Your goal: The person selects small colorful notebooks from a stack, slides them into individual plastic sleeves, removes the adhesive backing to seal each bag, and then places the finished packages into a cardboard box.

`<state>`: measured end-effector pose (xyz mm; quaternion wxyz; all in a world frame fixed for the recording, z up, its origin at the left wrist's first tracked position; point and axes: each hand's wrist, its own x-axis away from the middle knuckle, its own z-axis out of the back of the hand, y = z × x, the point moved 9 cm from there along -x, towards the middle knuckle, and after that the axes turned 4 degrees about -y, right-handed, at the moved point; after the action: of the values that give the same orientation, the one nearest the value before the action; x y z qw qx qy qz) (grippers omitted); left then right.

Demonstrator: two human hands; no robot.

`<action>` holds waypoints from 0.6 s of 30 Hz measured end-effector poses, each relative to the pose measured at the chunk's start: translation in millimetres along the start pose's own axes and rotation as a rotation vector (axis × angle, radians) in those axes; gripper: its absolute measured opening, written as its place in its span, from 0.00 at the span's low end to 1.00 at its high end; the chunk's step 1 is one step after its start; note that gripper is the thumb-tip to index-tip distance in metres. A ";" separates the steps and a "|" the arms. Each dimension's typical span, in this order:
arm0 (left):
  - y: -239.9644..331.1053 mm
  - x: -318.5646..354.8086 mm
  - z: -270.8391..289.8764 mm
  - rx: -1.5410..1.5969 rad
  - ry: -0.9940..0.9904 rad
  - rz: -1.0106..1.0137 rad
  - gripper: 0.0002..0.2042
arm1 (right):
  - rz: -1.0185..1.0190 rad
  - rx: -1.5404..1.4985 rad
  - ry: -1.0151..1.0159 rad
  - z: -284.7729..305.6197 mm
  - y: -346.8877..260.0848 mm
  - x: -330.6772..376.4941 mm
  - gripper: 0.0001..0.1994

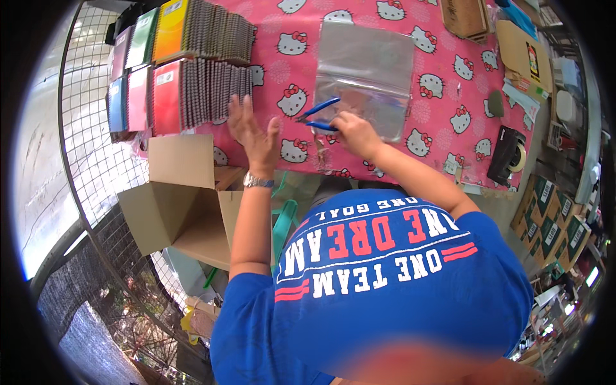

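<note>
My right hand (356, 133) is closed on one blue handle of a small pair of pliers (319, 124). The handles are spread, and the dark jaws point left. Beneath them lie clear plastic bags (369, 61) on the pink patterned tablecloth (443, 119). My left hand (255, 138) is raised near the table's front edge, fingers stretched and holding nothing. Just beyond it stand tight rows of spiral notebooks (221, 90) with red, pink, blue, green and yellow covers.
Below the table's left front edge, a cardboard box (181, 144) stands with its flaps up. A tape dispenser (505, 154) sits at the table's right side, with cardboard pieces (523, 54) farther back. Several stacked cartons (552, 221) are at the right. Wire mesh (86, 115) lines the left.
</note>
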<state>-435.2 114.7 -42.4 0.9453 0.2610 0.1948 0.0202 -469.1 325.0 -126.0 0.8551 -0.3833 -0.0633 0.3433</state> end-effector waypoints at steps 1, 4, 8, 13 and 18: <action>1.6 2.2 18.8 -0.007 0.003 0.001 0.36 | -0.011 0.049 -0.060 -22.5 -5.4 -3.0 0.07; 11.6 11.7 86.9 -0.084 0.207 -0.016 0.33 | -0.059 0.154 -0.189 -61.6 1.7 -0.3 0.08; -1.6 14.5 186.8 -0.135 0.509 -0.010 0.25 | -0.179 0.174 -0.310 -41.0 -9.2 -30.2 0.12; -82.2 -69.9 270.8 0.227 0.685 0.268 0.17 | 0.045 -0.034 0.179 80.5 -83.0 -207.4 0.13; -193.8 -220.6 250.6 -0.047 0.338 0.254 0.20 | -0.132 0.151 0.271 98.1 -159.7 -379.3 0.19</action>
<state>-556.2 -205.1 136.8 0.8949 0.2541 0.3154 0.1873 -706.4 68.9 112.9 0.9028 -0.3559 0.0534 0.2354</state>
